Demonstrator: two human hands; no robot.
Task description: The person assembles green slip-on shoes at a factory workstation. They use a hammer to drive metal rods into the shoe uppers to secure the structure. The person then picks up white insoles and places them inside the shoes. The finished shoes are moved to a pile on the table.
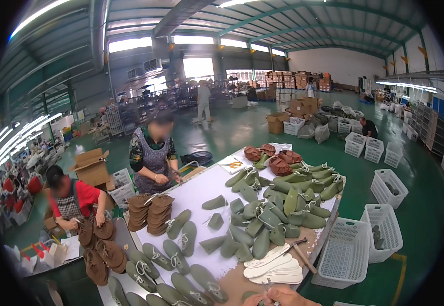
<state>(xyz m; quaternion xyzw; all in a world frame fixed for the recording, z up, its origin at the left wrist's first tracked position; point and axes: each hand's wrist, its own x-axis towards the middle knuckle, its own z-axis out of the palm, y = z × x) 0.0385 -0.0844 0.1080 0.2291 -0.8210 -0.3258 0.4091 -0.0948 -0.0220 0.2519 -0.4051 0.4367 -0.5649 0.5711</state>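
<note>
At the lower edge, my right hand (284, 296) is closed around a slim metal tool with two thin tips (268, 283). Just left of it, a patch of skin (253, 300) seems to belong to my left hand, its fingers mostly cut off. A green shoe last (248, 294) shows beside that skin. Beyond the tool lies a fanned stack of off-white insoles (275, 270). A hammer (303, 255) rests to their right. Green lasts with white cords (215, 289) lie in rows at the left, and a heap of green lasts (263, 219) covers the table's middle.
Brown shoes (112, 252) and stacked brown uppers (160, 214) sit at the table's left. Dark red uppers (281, 166) and orange-handled scissors (236, 164) lie at the far end. Two co-workers (153, 153) work along the left. White plastic baskets (342, 250) stand on the right.
</note>
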